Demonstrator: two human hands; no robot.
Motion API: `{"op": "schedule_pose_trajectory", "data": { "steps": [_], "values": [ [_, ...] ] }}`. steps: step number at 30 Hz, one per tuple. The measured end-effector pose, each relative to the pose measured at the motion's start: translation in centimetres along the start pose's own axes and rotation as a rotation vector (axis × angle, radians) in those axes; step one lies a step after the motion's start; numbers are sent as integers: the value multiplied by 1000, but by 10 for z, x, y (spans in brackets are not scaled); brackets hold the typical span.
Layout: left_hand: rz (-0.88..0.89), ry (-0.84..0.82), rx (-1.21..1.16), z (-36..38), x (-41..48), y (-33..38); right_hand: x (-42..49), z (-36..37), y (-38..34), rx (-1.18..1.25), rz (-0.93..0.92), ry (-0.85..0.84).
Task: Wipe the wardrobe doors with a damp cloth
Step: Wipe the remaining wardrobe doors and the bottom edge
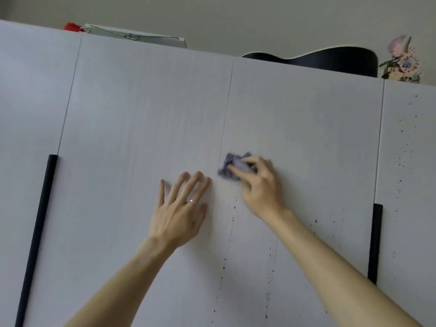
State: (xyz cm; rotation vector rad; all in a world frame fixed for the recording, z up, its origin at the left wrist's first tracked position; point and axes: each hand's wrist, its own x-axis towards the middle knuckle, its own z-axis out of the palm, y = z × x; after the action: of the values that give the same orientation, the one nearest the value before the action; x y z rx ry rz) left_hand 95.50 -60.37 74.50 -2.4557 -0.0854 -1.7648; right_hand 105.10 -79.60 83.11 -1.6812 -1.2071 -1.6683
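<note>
Cloth point(237, 163) in curled right fingers point(236, 173)

Plain pale wall point(236, 17), soft light

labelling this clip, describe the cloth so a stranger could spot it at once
Find the pale wardrobe doors, then the seam between the middle two. Just right of it, the right hand holds a small crumpled cloth against the door. It is the only soft, blue-grey thing; the handles are rigid black bars.
</note>
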Motion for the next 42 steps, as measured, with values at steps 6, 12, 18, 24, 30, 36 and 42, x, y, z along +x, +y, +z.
{"op": "schedule_pose_trajectory", "data": {
  "steps": [6,12,18,24,30,36,42],
  "values": [
    [47,-9,40,19,-8,-14,41,0,5,-71,116,113],
    [53,8,19,17,-18,-17,-2,23,-26,-82,11,99],
    [104,1,25,26,-53,-37,21,10,-16,-118,34,48],
    [103,31,25,31,-52,-38,6,28,-27,-89,180,187],
    [101,49,29,31,-53,-37,-44,13,-24,-93,-151,-21],
    [96,38,20,31,-52,-36,-19,15,-22,-90,233,195],
    [104,-1,33,20,-59,-47,-75,21,-51,-30,19,6]
  ]
}}
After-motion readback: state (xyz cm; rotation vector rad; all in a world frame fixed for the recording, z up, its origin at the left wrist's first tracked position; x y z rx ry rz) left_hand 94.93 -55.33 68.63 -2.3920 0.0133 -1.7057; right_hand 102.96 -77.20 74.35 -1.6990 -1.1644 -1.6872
